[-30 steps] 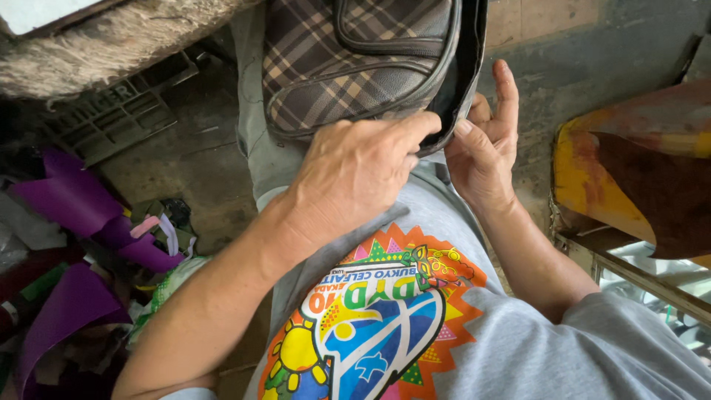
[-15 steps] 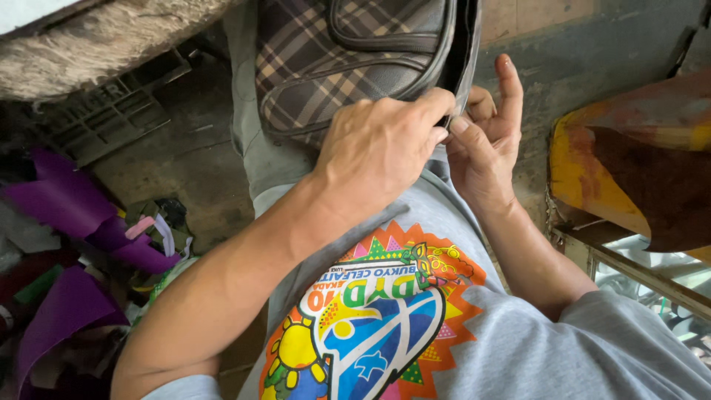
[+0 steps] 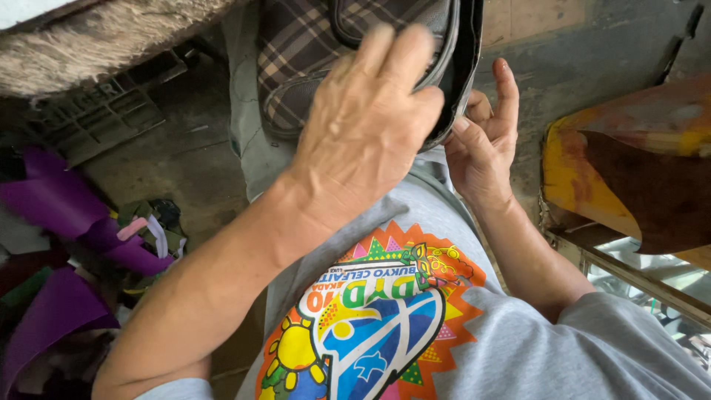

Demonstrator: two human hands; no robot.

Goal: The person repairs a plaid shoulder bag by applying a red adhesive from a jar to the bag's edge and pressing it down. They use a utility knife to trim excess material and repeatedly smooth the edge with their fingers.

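Plaid bag lies on lap, long axis running away from body. Left hand flat over bag's near black edge, fingers spread, clasping nothing; right hand pinches same edge from bag's right side.

The floor is bare, worn concrete, grey-brown and stained, and it takes up the middle left of the view. Along the top left runs the ragged, fibrous edge of a worktop, pale and frayed. Beneath it a dark cast-metal treadle grille lies flat on the floor. At the far left, purple sheets of material are heaped with smaller scraps of pink, green and white. On the right a grey plastered wall rises, scuffed and patchy. Against it leans a yellow and rust-brown panel, above a wooden frame with metal mesh. Soft daylight falls evenly.
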